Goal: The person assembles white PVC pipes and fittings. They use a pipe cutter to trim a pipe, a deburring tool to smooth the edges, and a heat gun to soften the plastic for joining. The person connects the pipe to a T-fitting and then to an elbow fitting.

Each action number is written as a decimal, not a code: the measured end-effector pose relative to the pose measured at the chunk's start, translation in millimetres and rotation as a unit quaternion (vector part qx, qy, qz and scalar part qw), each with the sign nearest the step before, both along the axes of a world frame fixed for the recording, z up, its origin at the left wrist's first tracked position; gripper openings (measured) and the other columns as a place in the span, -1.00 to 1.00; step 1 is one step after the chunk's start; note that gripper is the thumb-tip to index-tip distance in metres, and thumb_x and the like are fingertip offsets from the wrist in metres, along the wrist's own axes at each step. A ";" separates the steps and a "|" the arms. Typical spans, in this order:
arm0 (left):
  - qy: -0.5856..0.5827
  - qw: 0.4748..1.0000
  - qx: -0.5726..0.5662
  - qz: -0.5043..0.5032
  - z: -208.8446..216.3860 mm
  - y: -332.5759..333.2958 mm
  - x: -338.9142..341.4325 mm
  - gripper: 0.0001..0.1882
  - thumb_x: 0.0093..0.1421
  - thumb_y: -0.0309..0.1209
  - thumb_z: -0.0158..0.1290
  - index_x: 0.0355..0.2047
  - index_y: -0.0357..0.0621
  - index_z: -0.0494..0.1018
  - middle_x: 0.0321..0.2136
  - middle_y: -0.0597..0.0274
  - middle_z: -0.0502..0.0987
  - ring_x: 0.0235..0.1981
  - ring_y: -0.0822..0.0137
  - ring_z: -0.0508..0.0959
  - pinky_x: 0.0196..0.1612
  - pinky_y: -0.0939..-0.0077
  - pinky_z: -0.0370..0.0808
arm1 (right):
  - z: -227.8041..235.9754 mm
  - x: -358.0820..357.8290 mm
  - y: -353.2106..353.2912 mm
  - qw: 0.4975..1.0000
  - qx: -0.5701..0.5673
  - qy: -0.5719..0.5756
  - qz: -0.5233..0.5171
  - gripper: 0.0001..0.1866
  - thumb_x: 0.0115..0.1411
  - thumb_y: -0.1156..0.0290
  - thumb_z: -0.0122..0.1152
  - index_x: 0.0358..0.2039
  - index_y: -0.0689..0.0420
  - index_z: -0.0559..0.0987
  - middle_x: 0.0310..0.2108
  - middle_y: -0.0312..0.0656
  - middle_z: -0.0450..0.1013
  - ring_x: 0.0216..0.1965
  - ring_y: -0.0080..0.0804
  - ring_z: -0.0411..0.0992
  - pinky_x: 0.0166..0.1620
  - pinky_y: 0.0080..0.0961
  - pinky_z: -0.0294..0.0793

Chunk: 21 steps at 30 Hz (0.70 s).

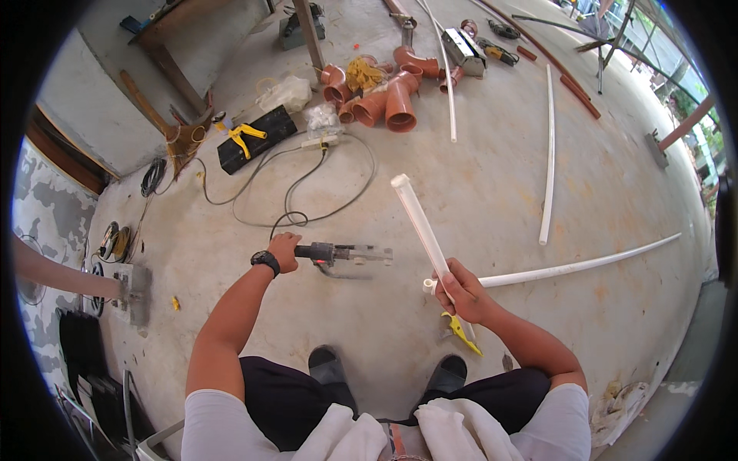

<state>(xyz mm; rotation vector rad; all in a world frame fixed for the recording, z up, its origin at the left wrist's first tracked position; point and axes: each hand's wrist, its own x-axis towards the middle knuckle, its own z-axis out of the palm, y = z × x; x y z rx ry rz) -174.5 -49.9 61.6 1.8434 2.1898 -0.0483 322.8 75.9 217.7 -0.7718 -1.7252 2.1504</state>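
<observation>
The left hand (284, 252) is closed around the dark handle of a corded pipe-welding heating tool (342, 254), held level above the grey concrete floor (477, 200) with its flat heating plate pointing away from the wrist. The right hand (460, 290) is wrapped tight around the lower end of a short white plastic pipe (421, 227), which slants up and away from the tool, its open end well clear of the plate. Taking the heating tool as the landmark: its black power cord (307, 196) loops on the floor just beyond it, a long white pipe with an end fitting (569, 268) lies to its right past the gripped pipe, yellow-handled pipe cutters (463, 332) lie near its right below the right hand, and a cluster of orange plastic drain fittings (384, 96) sits well beyond it. The main risk, as I judge it, is the hot plate touching skin or the cord, since both lie near. The loose cord could also snag and jerk the tool, and a pipe held at a slant could meet the plate crooked and melt unevenly.
</observation>
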 end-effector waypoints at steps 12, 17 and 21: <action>-0.285 0.936 0.133 -0.161 292.2 49.9 155.4 -0.21 0.04 -0.45 0.36 0.31 -0.16 0.34 0.17 -0.01 0.47 0.17 -0.01 0.50 0.26 0.24 0.44 | 123.8 11.8 23.9 0.979 0.175 -0.038 0.097 -0.71 0.38 0.24 0.23 -0.08 0.19 0.65 -0.41 -0.33 0.48 -0.37 -0.60 0.37 -0.27 -0.53 0.37; -0.574 0.782 0.160 -0.183 357.6 29.2 245.1 -0.39 0.30 -0.52 0.18 0.34 -0.24 0.32 0.32 -0.05 0.37 0.33 0.12 0.41 0.32 0.26 0.38 | 141.3 7.8 15.6 0.988 0.138 -0.009 0.069 -0.71 0.31 0.29 0.34 -0.08 0.22 0.69 -0.37 -0.29 0.55 -0.29 -0.61 0.43 -0.22 -0.52 0.42; -0.605 0.747 0.160 -0.226 352.2 11.2 261.2 -0.50 0.40 -0.52 0.07 0.33 -0.14 0.32 0.35 0.01 0.37 0.28 0.07 0.46 0.26 0.31 0.40 | 116.6 2.3 -2.0 0.987 0.118 0.092 0.063 -0.67 0.27 0.38 0.37 0.00 0.24 0.67 -0.12 -0.17 0.62 -0.07 -0.49 0.49 0.05 -0.42 0.45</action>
